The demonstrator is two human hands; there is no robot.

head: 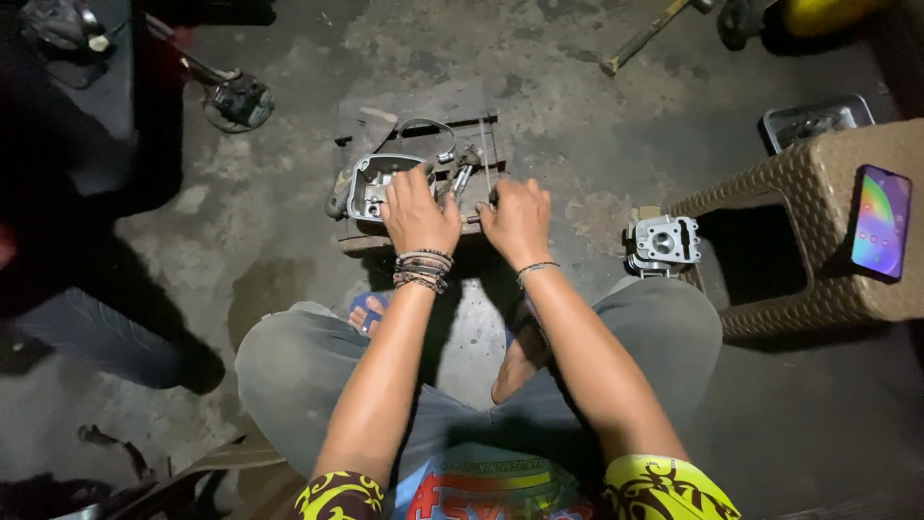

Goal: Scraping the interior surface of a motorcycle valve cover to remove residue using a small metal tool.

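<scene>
Engine cover (pixel 371 183), grey metal, lies on a wooden board (pixel 414 173) on the concrete floor (pixel 597 125). Left hand (pixel 419 214) rests on it, fingers curled. Right hand (pixel 518 220) pinches a thin metal rod (pixel 485 159). Cylinder head (pixel 664 241) sits beside a wicker stool (pixel 818 221) bearing a lit phone (pixel 880 221).

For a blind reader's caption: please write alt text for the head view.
A seated person's left hand and right hand press on a grey metal engine part on a wooden block on the concrete floor. A phone lies on a wicker stool.
</scene>
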